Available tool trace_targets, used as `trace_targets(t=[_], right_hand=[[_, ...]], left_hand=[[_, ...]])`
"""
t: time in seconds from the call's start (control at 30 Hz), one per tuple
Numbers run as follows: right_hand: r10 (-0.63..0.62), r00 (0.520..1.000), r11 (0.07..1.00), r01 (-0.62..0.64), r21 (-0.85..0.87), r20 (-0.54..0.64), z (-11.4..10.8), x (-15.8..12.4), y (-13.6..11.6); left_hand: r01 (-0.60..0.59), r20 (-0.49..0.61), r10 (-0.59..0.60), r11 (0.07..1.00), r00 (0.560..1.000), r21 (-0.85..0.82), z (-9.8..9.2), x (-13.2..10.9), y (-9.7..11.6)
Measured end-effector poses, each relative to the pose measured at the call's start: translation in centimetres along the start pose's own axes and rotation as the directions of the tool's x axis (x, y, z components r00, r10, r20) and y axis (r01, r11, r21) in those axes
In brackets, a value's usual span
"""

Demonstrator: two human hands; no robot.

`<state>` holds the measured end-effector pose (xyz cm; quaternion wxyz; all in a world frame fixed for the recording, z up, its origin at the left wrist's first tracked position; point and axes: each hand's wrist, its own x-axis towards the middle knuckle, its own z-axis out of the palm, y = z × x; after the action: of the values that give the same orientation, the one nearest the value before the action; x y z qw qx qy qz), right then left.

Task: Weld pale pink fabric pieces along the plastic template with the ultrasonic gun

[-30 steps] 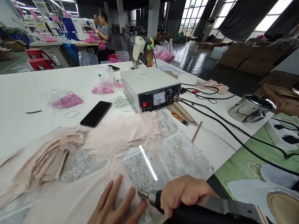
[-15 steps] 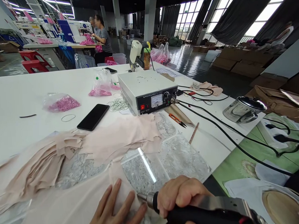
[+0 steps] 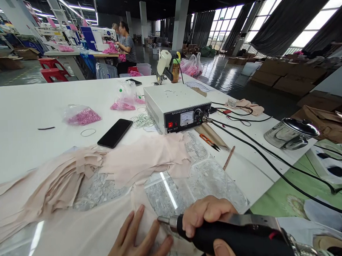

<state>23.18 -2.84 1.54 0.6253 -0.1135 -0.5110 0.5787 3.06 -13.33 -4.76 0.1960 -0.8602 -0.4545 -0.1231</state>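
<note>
My left hand (image 3: 136, 241) lies flat with its fingers spread on a pale pink fabric piece (image 3: 87, 229), pressing it to the glossy marbled sheet (image 3: 159, 198) on the table. My right hand (image 3: 206, 217) grips a black-handled ultrasonic welder (image 3: 240, 234). Its tapered metal tip (image 3: 165, 220) points left and meets the fabric by its curved edge, close to my left fingertips; exact contact is hard to tell. Beyond my hands lie another flat stack of pink pieces (image 3: 145, 157) and a fanned pile of the same cloth (image 3: 57, 178) to the left.
A white control box (image 3: 178, 105) with black cables (image 3: 254, 150) running right stands mid-table. Around it lie a phone (image 3: 115, 133), orange thread snips (image 3: 209, 141), bags of pink bits (image 3: 84, 116) and rubber bands (image 3: 142, 121). A lidded steel mug (image 3: 291, 132) stands near the right edge. A person sits farther off.
The view has turned slightly left, so the table things appear farther right. The welder's tip has shifted slightly up along the fabric edge. My left hand still presses the cloth.
</note>
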Motion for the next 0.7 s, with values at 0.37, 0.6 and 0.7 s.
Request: trace_targets(t=[0.37,0.6,0.7], right_hand=[[0.081,0.996,0.994,-0.083,-0.065,-0.024,0.9,0.4,-1.3],[0.099,0.994,0.993,-0.101,-0.056,-0.04,1.2,0.7,-0.8],[0.073,0.997,0.993,-0.076,-0.093,-0.035,1.2,0.9,-0.7]], left_hand=[[-0.026,-0.004,0.026,1.0,1.0,0.012,-0.2,0.1,-0.2],[0.065,-0.067,-0.066,0.998,0.996,-0.009,0.2,0.2,0.5],[0.07,-0.047,-0.07,0.998,0.996,-0.006,0.3,0.1,0.7]])
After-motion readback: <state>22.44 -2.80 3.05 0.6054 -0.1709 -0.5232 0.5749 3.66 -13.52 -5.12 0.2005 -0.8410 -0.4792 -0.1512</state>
